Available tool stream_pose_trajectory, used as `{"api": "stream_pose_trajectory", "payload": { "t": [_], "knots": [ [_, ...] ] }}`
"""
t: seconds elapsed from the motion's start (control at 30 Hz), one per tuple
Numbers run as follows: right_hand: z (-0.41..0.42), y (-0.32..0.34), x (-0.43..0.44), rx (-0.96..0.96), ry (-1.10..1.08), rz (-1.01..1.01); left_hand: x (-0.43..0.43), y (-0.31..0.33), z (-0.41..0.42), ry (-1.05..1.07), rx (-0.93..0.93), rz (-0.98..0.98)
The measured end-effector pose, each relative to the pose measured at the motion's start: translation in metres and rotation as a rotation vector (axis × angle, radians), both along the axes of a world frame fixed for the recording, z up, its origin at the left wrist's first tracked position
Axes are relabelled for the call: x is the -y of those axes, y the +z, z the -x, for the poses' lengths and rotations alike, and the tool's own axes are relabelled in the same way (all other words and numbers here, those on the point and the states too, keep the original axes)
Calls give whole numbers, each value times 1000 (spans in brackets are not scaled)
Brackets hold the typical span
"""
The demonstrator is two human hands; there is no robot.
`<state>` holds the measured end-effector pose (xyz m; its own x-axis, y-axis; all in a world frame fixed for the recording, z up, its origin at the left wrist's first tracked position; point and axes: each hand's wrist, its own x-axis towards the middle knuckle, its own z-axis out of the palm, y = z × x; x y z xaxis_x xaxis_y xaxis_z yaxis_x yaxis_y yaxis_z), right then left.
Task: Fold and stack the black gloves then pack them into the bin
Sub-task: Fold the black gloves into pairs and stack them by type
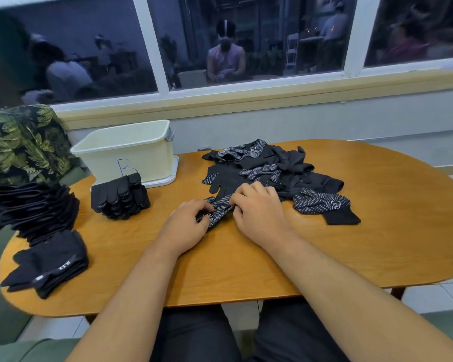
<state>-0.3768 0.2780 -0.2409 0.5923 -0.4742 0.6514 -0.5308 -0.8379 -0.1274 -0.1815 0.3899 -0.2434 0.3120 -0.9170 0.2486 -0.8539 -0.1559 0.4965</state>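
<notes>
A black glove with white grip dots lies on the wooden table in front of me. My left hand pinches its near end and my right hand grips its right side. Behind them a loose pile of black gloves spreads over the table, with one dotted glove lying apart at the right. A stack of folded gloves stands to the left, in front of the cream bin, which looks empty.
At the far left a tall leaning stack of black folded pieces and a lower stack sit near the table's edge. A leaf-patterned cushion lies behind them. A window wall runs behind the table.
</notes>
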Motion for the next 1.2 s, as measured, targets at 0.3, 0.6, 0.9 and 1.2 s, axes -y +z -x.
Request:
{"api": "stream_pose_trajectory", "payload": {
  "t": [0.3,0.6,0.9,1.2],
  "knots": [
    [29,3,21,61,-156,-191,-13,5,-4,37,-81,7],
    [55,7,23,43,-278,-319,-33,0,14,-22,101,-45],
    [131,3,12,40,-583,-339,-49,1,23,-87,-101,21],
    [152,-4,-3,-143,-636,-296,-66,5,40,-135,93,-26]
  ]
}}
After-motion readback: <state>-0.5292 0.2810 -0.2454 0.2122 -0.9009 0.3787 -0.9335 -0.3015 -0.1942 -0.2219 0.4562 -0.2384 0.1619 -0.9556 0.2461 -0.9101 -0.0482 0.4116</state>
